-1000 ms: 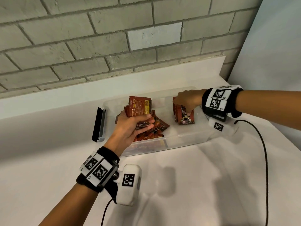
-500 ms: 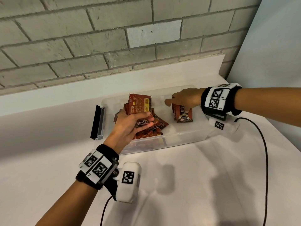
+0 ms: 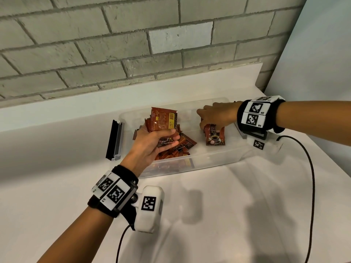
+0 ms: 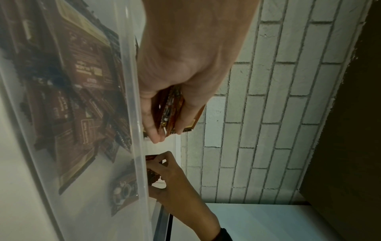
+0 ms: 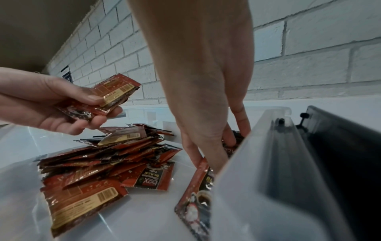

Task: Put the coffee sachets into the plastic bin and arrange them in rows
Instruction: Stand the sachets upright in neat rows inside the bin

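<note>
A clear plastic bin (image 3: pixel 209 158) stands on the white counter. Loose red-brown coffee sachets (image 3: pixel 183 147) lie heaped in its left half, also in the right wrist view (image 5: pixel 103 163). My left hand (image 3: pixel 167 138) hovers over that heap and grips a bundle of sachets (image 3: pixel 163 120) between thumb and fingers (image 4: pixel 152 130). In the bin's right end a small stack of sachets (image 3: pixel 215 136) stands upright. My right hand (image 3: pixel 205 118) reaches down from above and pinches the stack's top, thumb in front and fingers (image 5: pixel 241 124) behind it.
A black and grey latch strip (image 3: pixel 115 142) lies on the counter just left of the bin. The bin's right latch (image 5: pixel 288 146) sits by my right wrist. A brick wall runs behind, a grey wall stands at right, and a black cable (image 3: pixel 311 177) trails over the counter.
My right hand stretched a finger leftward off the upright stack half a second ago and now pinches the stack again. My left hand has stayed over the heap with its bundle.
</note>
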`<state>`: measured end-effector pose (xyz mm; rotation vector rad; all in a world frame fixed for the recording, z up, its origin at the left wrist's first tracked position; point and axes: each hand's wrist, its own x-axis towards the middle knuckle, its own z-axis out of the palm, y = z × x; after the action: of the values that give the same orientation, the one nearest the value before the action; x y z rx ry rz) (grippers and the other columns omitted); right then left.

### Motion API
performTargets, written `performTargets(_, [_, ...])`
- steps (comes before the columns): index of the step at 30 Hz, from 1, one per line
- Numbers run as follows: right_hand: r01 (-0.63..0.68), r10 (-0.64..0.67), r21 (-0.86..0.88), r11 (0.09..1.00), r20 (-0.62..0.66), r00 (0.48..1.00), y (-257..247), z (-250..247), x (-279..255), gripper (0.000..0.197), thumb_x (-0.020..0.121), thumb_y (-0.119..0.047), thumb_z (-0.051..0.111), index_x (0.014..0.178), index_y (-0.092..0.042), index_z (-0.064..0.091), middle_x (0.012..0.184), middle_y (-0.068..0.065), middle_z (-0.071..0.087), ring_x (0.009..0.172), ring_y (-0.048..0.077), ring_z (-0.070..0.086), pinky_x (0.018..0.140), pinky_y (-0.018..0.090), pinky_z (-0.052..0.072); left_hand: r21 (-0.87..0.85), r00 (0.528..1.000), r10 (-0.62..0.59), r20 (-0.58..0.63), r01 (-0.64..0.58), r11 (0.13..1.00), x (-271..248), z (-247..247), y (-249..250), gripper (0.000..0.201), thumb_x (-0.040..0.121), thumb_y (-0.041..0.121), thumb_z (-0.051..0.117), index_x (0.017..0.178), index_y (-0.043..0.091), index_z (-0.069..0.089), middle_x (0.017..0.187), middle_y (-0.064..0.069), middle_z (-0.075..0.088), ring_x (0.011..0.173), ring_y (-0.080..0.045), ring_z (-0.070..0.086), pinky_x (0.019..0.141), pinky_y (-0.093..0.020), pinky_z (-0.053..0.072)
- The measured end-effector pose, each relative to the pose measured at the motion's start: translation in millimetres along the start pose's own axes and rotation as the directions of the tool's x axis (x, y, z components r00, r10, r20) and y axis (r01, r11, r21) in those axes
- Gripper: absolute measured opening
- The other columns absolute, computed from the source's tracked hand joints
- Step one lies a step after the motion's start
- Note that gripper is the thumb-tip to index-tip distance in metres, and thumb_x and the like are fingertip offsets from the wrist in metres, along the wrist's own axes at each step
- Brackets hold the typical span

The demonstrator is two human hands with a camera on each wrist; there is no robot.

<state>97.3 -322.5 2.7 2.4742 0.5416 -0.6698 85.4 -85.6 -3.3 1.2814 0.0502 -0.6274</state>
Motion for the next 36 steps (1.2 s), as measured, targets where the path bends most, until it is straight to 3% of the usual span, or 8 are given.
performTargets(6, [-0.016,0.07,0.383,0.923,-0.126,0.99,13.9,-24.1,-17.0,0.047,0.092,-0.019,0.058,0.136,-0.022,0.043,0.123,0.007,0.041,0.114,0.024,0.045,0.086,0.033,0.045,0.02,0.999,0.002,0.041,-0.003,1.0,-0.6,1.5,-0.7,0.031,0.076,-0.009,0.068,0.097,0.011,0.06,0.092,-0.015,0.071,0.087,-0.034,0.069,0.076,-0.042,0.059])
performTargets(9, [0.042,0.189,0.611,0.791,-0.31,0.932,16.3,-51.8,-39.6,0.03,0.096,-0.031,0.05,0.124,-0.02,0.054,0.11,0.0,0.056,0.1,0.02,0.057,0.081,0.027,0.043,0.027,0.998,0.011,0.068,-0.013,1.0,-2.2,3.3,-0.6,0.032,0.076,-0.008,0.069,0.102,0.009,0.061,0.094,-0.016,0.072,0.089,-0.034,0.069,0.077,-0.041,0.059])
performTargets(12, [0.142,0.239,0.78,0.61,-0.351,0.905,2.1,-71.8,-57.6,0.038,0.089,-0.049,0.052,0.113,-0.021,0.061,0.102,-0.003,0.065,0.086,0.014,0.064,0.079,0.026,0.049,0.039,0.995,0.019,0.099,-0.023,0.999,-4.0,5.6,0.9,0.041,0.076,-0.007,0.069,0.113,0.007,0.058,0.099,-0.017,0.071,0.09,-0.033,0.069,0.077,-0.04,0.059])
performTargets(15, [0.202,0.219,0.814,0.544,-0.37,0.903,-16.7,-76.6,-62.6,0.049,0.079,-0.058,0.058,0.113,-0.022,0.061,0.101,-0.006,0.068,0.09,0.014,0.066,0.084,0.029,0.053,0.047,0.991,0.025,0.132,-0.031,0.998,-6.7,9.3,2.3,0.05,0.076,-0.006,0.069,0.122,0.005,0.054,0.105,-0.02,0.07,0.089,-0.033,0.07,0.077,-0.04,0.059])
performTargets(21, [0.265,0.288,0.91,0.319,-0.36,0.888,-37.0,-58.6,-47.4,0.033,0.084,-0.028,0.069,0.114,-0.018,0.059,0.097,-0.005,0.066,0.083,0.011,0.062,0.066,0.016,0.048,0.025,0.977,0.011,0.213,-0.017,1.0,-15.6,11.6,3.1,0.04,0.078,-0.004,0.067,0.116,0.003,0.058,0.111,-0.025,0.066,0.096,-0.038,0.067,0.081,-0.043,0.057])
performTargets(27, [0.342,0.344,0.939,0.045,-0.336,0.877,-22.6,-47.8,-53.3,0.021,0.087,-0.016,0.065,0.107,-0.022,0.062,0.1,-0.001,0.068,0.083,0.01,0.057,0.071,0.021,0.046,-0.149,0.962,-0.071,0.262,0.113,0.982,-17.6,4.1,6.7,0.06,0.088,0.048,0.048,0.13,0.005,0.051,0.125,-0.025,0.059,0.105,-0.037,0.063,0.091,-0.047,0.052])
performTargets(31, [0.489,0.405,0.872,-0.031,-0.437,0.803,-14.4,-37.8,-62.5,0.016,0.087,-0.01,0.064,0.102,-0.016,0.066,0.102,0.011,0.065,0.084,0.017,0.06,0.073,0.023,0.048,-0.243,0.966,-0.06,0.252,0.123,0.962,-15.3,-0.7,7.7,0.028,0.097,0.016,0.042,0.119,0.002,0.052,0.118,-0.028,0.062,0.101,-0.042,0.063,0.088,-0.051,0.052])
performTargets(36, [0.594,0.406,0.804,0.032,-0.554,0.727,-20.7,-21.0,-69.5,0.022,0.087,0.004,0.058,0.097,-0.011,0.071,0.106,0.001,0.069,0.104,0.014,0.064,0.086,0.019,0.051,-0.184,0.979,0.008,0.204,0.03,0.982,-12.1,-1.9,4.6,0.033,0.093,0.003,0.053,0.125,-0.002,0.049,0.115,-0.026,0.064,0.096,-0.037,0.068,0.078,-0.047,0.058])
